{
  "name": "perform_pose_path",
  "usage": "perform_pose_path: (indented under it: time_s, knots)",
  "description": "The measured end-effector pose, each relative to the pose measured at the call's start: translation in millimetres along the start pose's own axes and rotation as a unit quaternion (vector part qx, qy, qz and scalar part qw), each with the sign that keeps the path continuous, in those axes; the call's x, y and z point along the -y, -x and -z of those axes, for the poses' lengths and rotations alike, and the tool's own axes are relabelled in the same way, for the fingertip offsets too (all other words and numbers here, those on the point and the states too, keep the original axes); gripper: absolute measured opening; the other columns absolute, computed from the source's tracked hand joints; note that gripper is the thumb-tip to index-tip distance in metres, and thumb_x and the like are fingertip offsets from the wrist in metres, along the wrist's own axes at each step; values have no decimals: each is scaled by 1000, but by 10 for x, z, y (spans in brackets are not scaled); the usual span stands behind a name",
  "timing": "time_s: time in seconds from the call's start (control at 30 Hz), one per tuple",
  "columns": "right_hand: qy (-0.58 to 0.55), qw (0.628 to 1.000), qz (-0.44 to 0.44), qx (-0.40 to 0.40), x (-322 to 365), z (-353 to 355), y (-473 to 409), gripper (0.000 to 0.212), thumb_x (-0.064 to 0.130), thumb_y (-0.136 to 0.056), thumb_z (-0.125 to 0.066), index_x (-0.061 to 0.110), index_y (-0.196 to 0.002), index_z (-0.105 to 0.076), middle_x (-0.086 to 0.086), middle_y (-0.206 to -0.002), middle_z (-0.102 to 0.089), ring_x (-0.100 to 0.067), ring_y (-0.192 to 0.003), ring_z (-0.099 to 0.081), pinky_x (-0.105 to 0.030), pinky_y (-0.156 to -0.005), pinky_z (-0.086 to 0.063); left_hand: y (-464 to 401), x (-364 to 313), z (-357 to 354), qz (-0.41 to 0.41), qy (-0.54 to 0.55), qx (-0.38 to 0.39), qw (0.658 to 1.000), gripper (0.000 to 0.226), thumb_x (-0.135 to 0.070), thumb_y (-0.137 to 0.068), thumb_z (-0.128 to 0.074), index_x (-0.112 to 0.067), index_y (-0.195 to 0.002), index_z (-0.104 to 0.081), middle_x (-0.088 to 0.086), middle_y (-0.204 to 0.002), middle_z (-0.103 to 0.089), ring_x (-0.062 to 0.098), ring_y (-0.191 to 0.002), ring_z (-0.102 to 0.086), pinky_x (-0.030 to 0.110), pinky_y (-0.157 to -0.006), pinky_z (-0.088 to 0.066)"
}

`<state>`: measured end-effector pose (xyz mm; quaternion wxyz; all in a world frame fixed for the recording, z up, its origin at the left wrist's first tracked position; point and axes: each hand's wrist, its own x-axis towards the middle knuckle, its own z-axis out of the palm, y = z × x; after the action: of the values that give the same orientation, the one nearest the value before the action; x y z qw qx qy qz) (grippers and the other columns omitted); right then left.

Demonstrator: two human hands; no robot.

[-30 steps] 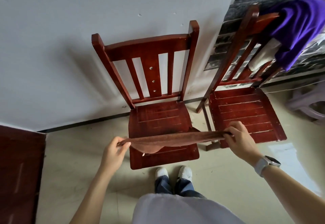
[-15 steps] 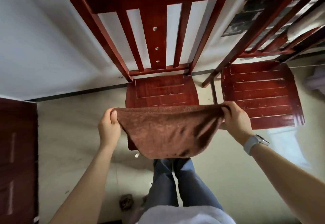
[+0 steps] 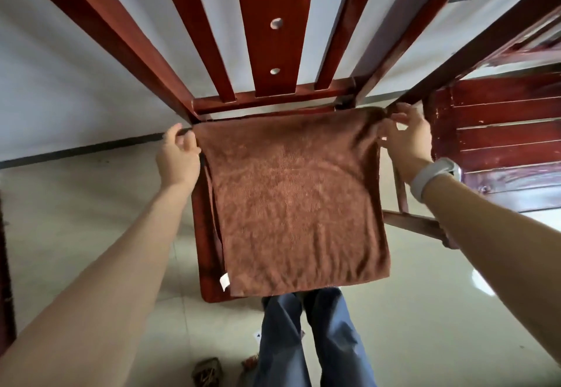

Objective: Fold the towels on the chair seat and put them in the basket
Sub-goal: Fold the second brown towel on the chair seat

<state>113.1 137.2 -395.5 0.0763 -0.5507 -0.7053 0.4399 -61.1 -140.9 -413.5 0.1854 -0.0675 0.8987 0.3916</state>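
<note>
A brown towel (image 3: 297, 201) lies spread flat over the seat of the red wooden chair (image 3: 204, 253), covering almost all of it; a white tag shows at its near left corner. My left hand (image 3: 177, 155) grips the towel's far left corner by the chair back. My right hand (image 3: 405, 137) pinches the far right corner, some fingers lifted. No basket is in view.
The chair's slatted back (image 3: 267, 31) rises close in front of me against a white wall. A second red chair (image 3: 498, 140) stands just to the right. My legs in jeans (image 3: 312, 338) stand on the pale tiled floor below the seat.
The towel, held hanging in the air between both hands, has been laid down flat on the chair seat. I have leaned in closer over the chair.
</note>
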Motion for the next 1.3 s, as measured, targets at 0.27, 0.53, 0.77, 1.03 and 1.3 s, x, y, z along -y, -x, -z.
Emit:
perform_pose_path:
  time_s: [0.27,0.53,0.77,1.03,1.3]
  knots:
    - [167,977,-121,56,-1047,-56,702,33,7,-85,-47,5,-117,-56,-19,-118,-60,-36,-109,-54,-37,-92,-42,787,907,-103,-74,-146,129,978,26,-9,-92,-46,-5,-114,-59,14,-114,-62,26,-99,-60,23,-83,-40]
    - [203,970,-129,23,-1595,29,1240,26,4,-84,-50,-1,-108,-56,-25,-114,-53,-37,-103,-51,-36,-90,-37,1183,1386,96,-131,-362,169,907,15,-14,-87,-49,-10,-99,-57,10,-93,-65,31,-88,-59,38,-67,-45]
    - [232,963,-129,49,-1689,84,1444,20,20,-85,-51,3,-93,-57,-19,-101,-61,-37,-96,-53,-39,-83,-42,1431,1536,99,21,-298,220,929,29,-40,-86,-54,-15,-100,-59,4,-98,-67,28,-96,-60,31,-74,-42]
    - [335,924,-71,170,-1689,213,1490,13,21,-83,-51,11,-84,-45,-13,-84,-56,-37,-88,-53,-38,-74,-35,1777,1485,-75,96,-183,161,965,27,-24,-83,-61,-15,-66,-43,-3,-65,-49,20,-67,-48,27,-52,-33]
    - [-46,998,20,45,-1149,418,1356,2,12,-92,-48,12,-90,-48,-11,-57,-53,-4,-41,-47,-17,-43,-40,1477,989,356,173,283,109,937,9,-15,-89,-56,-22,-85,-56,-6,-90,-63,12,-84,-61,24,-63,-49]
